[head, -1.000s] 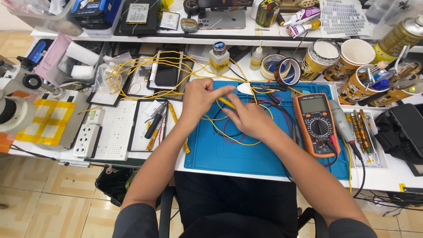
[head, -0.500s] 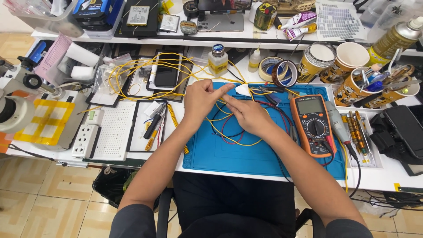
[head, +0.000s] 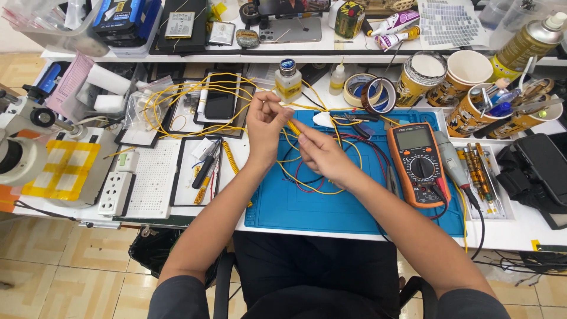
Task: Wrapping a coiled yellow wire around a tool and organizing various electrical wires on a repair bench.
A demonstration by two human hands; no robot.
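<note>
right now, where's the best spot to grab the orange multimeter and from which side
Grip the orange multimeter across its long side edges around the upper body, beside the screen, coming straight down from above. It lies flat, face up, on the blue mat, and its red and black leads plug in near the lower end, so that end is cluttered.

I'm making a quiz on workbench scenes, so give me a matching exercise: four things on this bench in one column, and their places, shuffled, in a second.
Things:
1. yellow wire
2. multimeter
3. white breadboard
4. tape roll

Places:
A. left of the blue mat, beside a white power strip
B. on the right part of the blue mat
C. behind the blue mat, next to the patterned cups
D. pinched between the left hand and right hand

Pairs: 1-D, 2-B, 3-A, 4-C
</note>
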